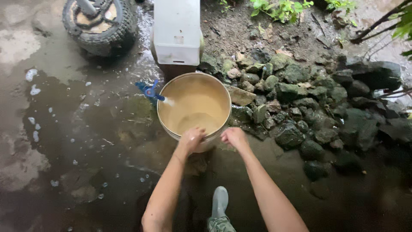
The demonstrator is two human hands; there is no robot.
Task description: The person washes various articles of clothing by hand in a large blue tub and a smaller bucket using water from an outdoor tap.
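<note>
Seemingly stiff and wet-slick, the tan plastic bucket (pixel 194 105) (part-filled from a blue tap (pixel 149 91), so likely heavy) stands on wet ground, its near rim pinched by left hand (pixel 191 139) and right hand (pixel 234 137).

A bucket (pixel 194 107) stands on wet ground (pixel 64 141), with a tap (pixel 150 91) at its left rim and a pile of rocks (pixel 309 103) to its right. Behind it stands a box (pixel 177 30), and a tyre (pixel 101 23) lies further left. Both hands, left hand (pixel 191 139) and right hand (pixel 234 137), rest on the near rim, a boot (pixel 219 210) below them.
</note>
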